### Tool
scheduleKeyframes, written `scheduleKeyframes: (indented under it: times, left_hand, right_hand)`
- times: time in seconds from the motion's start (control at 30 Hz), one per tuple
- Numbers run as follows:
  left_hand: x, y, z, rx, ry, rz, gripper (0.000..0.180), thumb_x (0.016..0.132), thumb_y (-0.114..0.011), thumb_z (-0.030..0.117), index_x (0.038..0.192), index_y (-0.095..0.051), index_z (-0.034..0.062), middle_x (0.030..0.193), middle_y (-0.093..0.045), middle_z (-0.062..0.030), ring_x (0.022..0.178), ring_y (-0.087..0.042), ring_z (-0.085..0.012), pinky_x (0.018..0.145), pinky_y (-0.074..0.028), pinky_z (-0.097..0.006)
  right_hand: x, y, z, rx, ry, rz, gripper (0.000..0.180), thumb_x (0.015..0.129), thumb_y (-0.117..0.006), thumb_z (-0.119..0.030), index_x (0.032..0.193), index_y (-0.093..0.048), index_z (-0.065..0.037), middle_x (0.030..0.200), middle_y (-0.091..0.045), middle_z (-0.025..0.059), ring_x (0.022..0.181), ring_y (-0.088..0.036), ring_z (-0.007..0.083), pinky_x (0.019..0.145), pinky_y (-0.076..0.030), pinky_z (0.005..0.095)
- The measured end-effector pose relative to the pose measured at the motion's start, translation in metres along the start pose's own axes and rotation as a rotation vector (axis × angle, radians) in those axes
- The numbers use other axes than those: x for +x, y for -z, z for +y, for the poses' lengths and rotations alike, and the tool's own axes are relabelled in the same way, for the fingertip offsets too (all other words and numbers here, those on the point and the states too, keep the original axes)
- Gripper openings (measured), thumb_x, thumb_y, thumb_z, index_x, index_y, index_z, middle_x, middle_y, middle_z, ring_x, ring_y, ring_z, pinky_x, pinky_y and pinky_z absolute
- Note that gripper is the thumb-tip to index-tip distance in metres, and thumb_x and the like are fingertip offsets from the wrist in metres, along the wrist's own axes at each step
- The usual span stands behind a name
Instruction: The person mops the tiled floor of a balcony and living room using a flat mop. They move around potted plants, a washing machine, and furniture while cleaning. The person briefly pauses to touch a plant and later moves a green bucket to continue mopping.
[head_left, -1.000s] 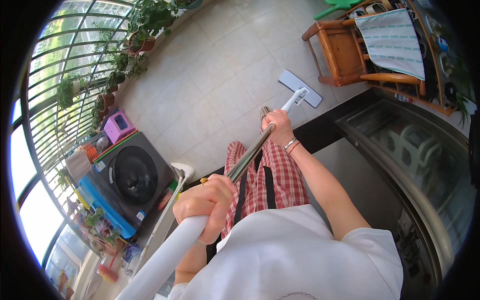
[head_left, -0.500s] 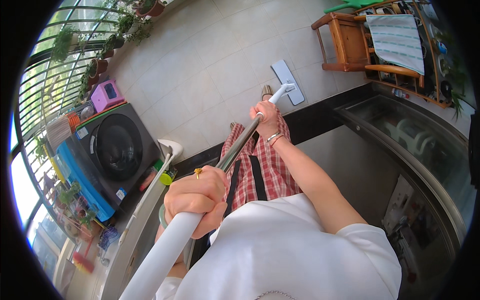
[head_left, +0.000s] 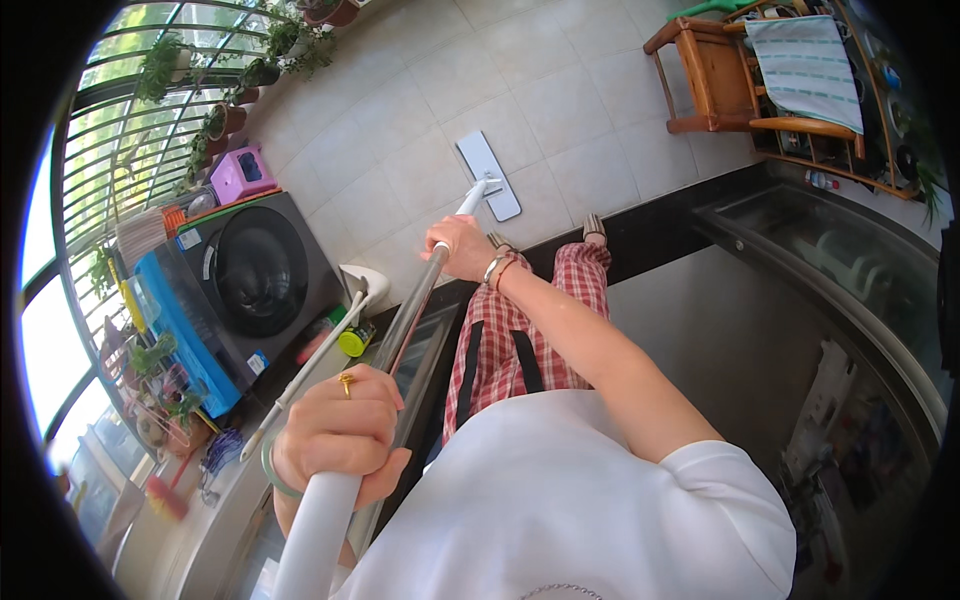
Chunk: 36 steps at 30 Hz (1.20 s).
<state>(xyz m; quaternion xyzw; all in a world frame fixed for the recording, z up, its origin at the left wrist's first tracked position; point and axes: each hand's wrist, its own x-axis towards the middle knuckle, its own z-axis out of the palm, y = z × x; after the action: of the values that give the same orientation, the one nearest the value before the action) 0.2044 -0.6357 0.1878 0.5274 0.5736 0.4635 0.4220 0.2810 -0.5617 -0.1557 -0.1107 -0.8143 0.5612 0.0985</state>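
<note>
A flat mop (head_left: 487, 172) with a pale blue rectangular head lies with that head against the tiled floor, just beyond my feet. Its handle slants toward me, white at both ends with a metal stretch between. My left hand (head_left: 340, 435), wearing a gold ring and a green bangle, is wrapped round the thick white upper part of the handle at the lower left. Further down the handle, near the white lower section, my right hand (head_left: 465, 248) has its fingers closed round it. A bracelet sits on that wrist.
To the left stand a dark front-loading machine (head_left: 262, 270), a purple box (head_left: 241, 174) and a long-handled white tool (head_left: 365, 287) leaning close by. Potted plants (head_left: 228, 120) line the barred window. A wooden chair (head_left: 705, 75) and a rack with a striped towel (head_left: 805, 72) stand at the far right.
The mop head has moved left across the tiles, away from my right foot. Both hands have shifted left with the handle, keeping their grip. My feet have come apart in view.
</note>
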Motion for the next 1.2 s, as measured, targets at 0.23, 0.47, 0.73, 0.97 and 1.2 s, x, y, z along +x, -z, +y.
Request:
scheduleKeyframes:
  times: [0.23, 0.47, 0.73, 0.97, 1.2]
  left_hand:
    - [0.068, -0.045, 0.030, -0.143, -0.144, -0.073, 0.024, 0.064, -0.078, -0.005, 0.069, -0.057, 0.0055, 0.066, -0.057, -0.0061, 0.060, -0.057, -0.0224, 0.066, -0.053, -0.039]
    - [0.142, -0.155, 0.024, -0.421, -0.343, 0.181, 0.031, 0.071, -0.084, 0.008, 0.075, -0.053, 0.0045, 0.066, -0.059, -0.0079, 0.057, -0.055, -0.0227, 0.054, -0.045, -0.037]
    - [0.263, -0.264, -0.045, -0.386, -0.392, -0.029, 0.027, 0.078, -0.071, -0.001, 0.071, -0.047, 0.0081, 0.059, -0.051, -0.0028, 0.054, -0.050, -0.0198, 0.065, -0.048, -0.038]
    - [0.289, -0.310, -0.089, -0.410, -0.331, -0.025, 0.035, 0.068, -0.070, -0.011, 0.067, -0.041, 0.0083, 0.062, -0.045, -0.0042, 0.058, -0.048, -0.0223, 0.070, -0.048, -0.037]
    - [0.253, -0.282, -0.089, -0.397, -0.349, 0.062, 0.026, 0.072, -0.057, -0.015, 0.068, -0.043, 0.0067, 0.061, -0.048, -0.0044, 0.053, -0.045, -0.0203, 0.056, -0.039, -0.037]
  right_hand:
    - [-0.044, 0.093, -0.024, -0.024, -0.206, 0.302, 0.035, 0.083, -0.073, -0.032, 0.068, -0.053, -0.007, 0.070, -0.055, 0.0069, 0.076, -0.055, 0.0277, 0.064, -0.046, 0.0392]
    - [-0.117, 0.203, 0.020, -0.068, -0.305, 0.752, 0.033, 0.079, -0.078, -0.021, 0.070, -0.051, -0.005, 0.075, -0.056, 0.0094, 0.079, -0.054, 0.0301, 0.071, -0.046, 0.0390]
    - [-0.205, 0.354, 0.161, -0.353, -0.382, 0.976, 0.027, 0.078, -0.077, -0.020, 0.073, -0.055, -0.005, 0.086, -0.062, 0.0119, 0.087, -0.058, 0.0325, 0.077, -0.048, 0.0415]
    - [-0.236, 0.423, 0.211, -0.432, -0.399, 0.672, 0.028, 0.077, -0.078, -0.023, 0.080, -0.057, -0.005, 0.091, -0.064, 0.0136, 0.102, -0.060, 0.0332, 0.087, -0.049, 0.0405]
    - [-0.215, 0.379, 0.203, -0.475, -0.233, 0.551, 0.025, 0.080, -0.067, -0.014, 0.070, -0.046, -0.004, 0.073, -0.052, 0.0128, 0.080, -0.053, 0.0360, 0.074, -0.045, 0.0433]
